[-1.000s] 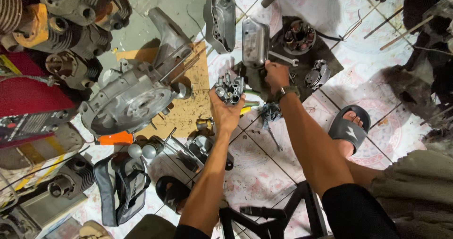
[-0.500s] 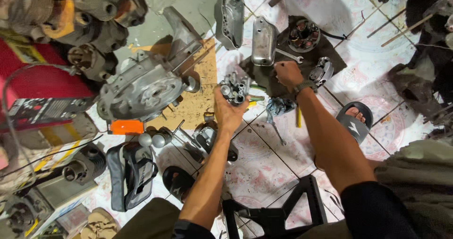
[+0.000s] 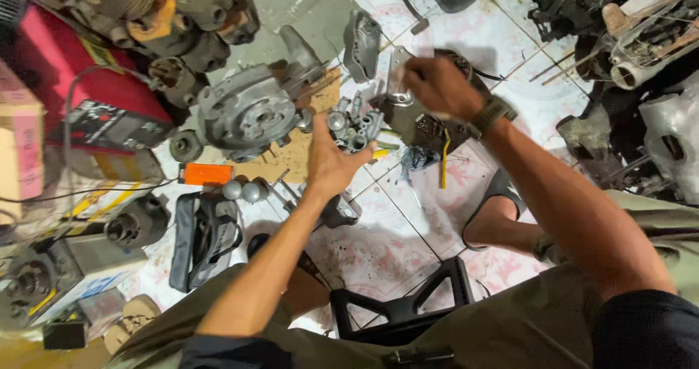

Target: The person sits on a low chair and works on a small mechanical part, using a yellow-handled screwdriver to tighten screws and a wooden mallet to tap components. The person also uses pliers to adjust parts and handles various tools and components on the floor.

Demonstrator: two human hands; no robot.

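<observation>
Left hand (image 3: 331, 161) cradles a small metal carburetor (image 3: 354, 127) above the tiled floor (image 3: 408, 223), fingers wrapped underneath. Right hand (image 3: 437, 89), just up-right of it, pinches a silvery metal piece (image 3: 399, 85).

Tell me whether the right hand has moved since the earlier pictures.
Yes. The right hand has lifted off the dark engine part it rested on, and now holds a silver metal piece above it.
</observation>
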